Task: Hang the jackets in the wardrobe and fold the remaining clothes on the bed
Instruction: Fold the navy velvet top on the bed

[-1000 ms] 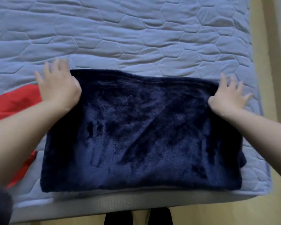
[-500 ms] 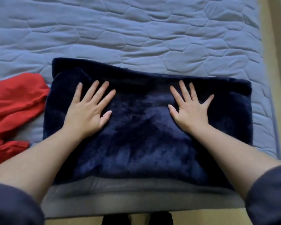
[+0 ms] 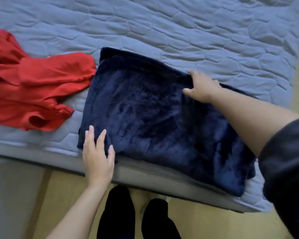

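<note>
I record one navy fleece point(image 3: 154, 118) on the bed point(image 3: 179, 31), folded into a rough rectangle and lying flat. It sits skewed, and its near side reaches the bed's front edge, with the near-right corner lapping slightly over it.

Left hand point(image 3: 97, 156): at the fleece's near-left corner. The fingers point(image 3: 91, 135) are straight and laid flat on the pile, with the thumb alongside. The hand is open and grips nothing that I can see.

Right hand point(image 3: 203, 87): at the fleece's far edge, towards its right half. The forefinger and thumb are spread apart and the other fingers fall past the hem. The hand is blurred, and I cannot tell whether it pinches the edge or only rests on it. Its forearm crosses the right part of the fleece, and a dark sleeve point(image 3: 286, 169) is pushed up at the elbow.

Left of the fleece lies a red garment point(image 3: 33, 87) — crumpled and unfolded, its nearest fold just beside the fleece's far-left corner.

Below the fleece, past the bed's front edge — pale floor point(image 3: 205, 221) and two dark feet point(image 3: 116, 213).
</note>
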{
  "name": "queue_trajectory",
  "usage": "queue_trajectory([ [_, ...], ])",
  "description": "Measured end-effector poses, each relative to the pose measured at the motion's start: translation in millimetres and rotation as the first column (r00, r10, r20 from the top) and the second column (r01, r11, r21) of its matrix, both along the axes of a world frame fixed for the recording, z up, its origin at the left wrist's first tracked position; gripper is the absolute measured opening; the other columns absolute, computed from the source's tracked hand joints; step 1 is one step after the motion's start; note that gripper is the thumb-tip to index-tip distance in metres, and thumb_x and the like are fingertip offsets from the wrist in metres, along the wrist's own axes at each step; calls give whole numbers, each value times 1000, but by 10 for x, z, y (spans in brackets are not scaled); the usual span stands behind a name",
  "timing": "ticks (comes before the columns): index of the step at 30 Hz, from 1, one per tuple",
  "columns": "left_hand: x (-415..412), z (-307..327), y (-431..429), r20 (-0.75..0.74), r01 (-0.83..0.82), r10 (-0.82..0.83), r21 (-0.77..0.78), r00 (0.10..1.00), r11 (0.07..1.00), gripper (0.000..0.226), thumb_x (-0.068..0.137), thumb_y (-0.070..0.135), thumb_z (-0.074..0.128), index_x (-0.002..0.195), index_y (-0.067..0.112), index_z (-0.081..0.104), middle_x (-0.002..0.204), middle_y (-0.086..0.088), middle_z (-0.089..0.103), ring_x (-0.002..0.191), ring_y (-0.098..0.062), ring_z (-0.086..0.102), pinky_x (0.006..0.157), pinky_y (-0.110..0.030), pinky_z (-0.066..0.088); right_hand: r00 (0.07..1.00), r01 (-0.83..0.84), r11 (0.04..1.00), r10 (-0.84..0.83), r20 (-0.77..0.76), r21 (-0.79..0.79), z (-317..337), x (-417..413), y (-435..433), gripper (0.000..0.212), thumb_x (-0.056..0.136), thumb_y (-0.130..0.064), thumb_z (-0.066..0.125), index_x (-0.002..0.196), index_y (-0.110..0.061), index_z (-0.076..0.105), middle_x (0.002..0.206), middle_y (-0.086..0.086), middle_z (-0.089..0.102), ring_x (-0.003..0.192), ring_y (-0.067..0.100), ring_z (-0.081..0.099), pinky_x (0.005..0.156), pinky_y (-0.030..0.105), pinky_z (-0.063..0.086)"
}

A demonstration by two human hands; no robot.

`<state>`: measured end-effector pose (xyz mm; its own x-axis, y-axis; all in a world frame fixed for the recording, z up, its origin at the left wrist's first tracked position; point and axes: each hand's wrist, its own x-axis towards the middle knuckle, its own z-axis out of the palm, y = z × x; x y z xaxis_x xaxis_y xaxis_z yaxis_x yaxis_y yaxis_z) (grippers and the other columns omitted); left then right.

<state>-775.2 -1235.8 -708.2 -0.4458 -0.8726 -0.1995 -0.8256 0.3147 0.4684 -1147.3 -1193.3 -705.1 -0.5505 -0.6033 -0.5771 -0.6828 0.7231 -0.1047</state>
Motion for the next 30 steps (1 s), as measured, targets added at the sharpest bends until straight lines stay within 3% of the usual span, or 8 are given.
queue_trajectory([
  [2, -65, -4, 223, -196, -349, 367, 118, 909, 930, 55, 85, 6, 67, 135, 2, 44, 144, -18, 36, 133, -32, 37, 111, -39, 31, 995, -46, 999, 44, 93, 15, -79, -43, -132, 75, 86, -54, 58, 144, -20, 27, 146, 13, 39, 130, 33, 42, 106, 52, 33],
  [4, -218, 19, 429, -275, -656, 785, 436, 555, 616, 59, 86, 17, 69, 136, 11, 37, 133, -8, 45, 118, -23, 52, 93, -26, 46, 990, -46, 999, 44, 137, 15, -165, -98, -193, 77, 83, -55, 62, 141, -14, 32, 142, 16, 43, 127, 33, 45, 104, 42, 37],
  [6, -437, 18, 691, -169, -558, 966, 791, 198, 253, 58, 81, 32, 72, 129, 21, 41, 129, -4, 55, 111, -20, 60, 80, -27, 52, 985, -11, 1000, 10, 171, 6, -211, -171, -210, 75, 81, -54, 67, 137, -11, 40, 138, 16, 47, 124, 32, 47, 96, 35, 37],
  [11, -1068, 146, 1198, 161, -187, 958, 975, 235, -118, 92, 30, 64, 86, 110, 28, 57, 117, 3, 67, 111, -20, 62, 101, -42, 47, 954, 32, 995, -57, 296, 91, -161, -275, -146, 50, 78, -50, 72, 112, -15, 59, 117, 10, 61, 101, 24, 57, 84, 29, 40],
  [16, -1060, 425, 867, 33, -182, 974, 983, 226, 9, 58, 53, 33, 82, 107, 23, 65, 109, 2, 72, 103, -19, 67, 100, -42, 48, 859, 297, 954, -288, 423, 45, 369, -376, 22, 32, 76, -39, 78, 95, -16, 66, 97, 5, 65, 85, 22, 64, 74, 29, 51],
  [21, -940, 1218, -208, -208, -15, 811, 966, 546, 258, 64, 65, 28, 77, 121, 4, 60, 117, -12, 68, 104, -21, 67, 86, -32, 53, 694, 521, 852, -388, 607, -51, 1386, -619, 25, 24, 78, -24, 77, 98, -12, 69, 94, 5, 73, 86, 20, 70, 80, 33, 55],
  [25, -1414, 2177, -1217, -383, 191, 552, 908, 741, 373, 73, 71, 52, 62, 131, 10, 55, 124, -8, 65, 113, -18, 62, 101, -33, 45, 608, 678, 699, -357, 709, -230, 2286, -811, 7, 30, 83, -16, 69, 112, -9, 66, 92, -1, 73, 83, 12, 68, 72, 26, 52],
  [30, -1975, 3107, -1789, -465, 202, 347, 788, 815, 581, 72, 73, 72, 57, 130, 28, 54, 122, 4, 66, 114, -14, 61, 102, -42, 45, 594, 718, 621, -312, 741, -314, 3027, -875, 205, 33, 87, -17, 65, 120, -15, 63, 117, 1, 68, 111, 16, 61, 101, 38, 44],
])
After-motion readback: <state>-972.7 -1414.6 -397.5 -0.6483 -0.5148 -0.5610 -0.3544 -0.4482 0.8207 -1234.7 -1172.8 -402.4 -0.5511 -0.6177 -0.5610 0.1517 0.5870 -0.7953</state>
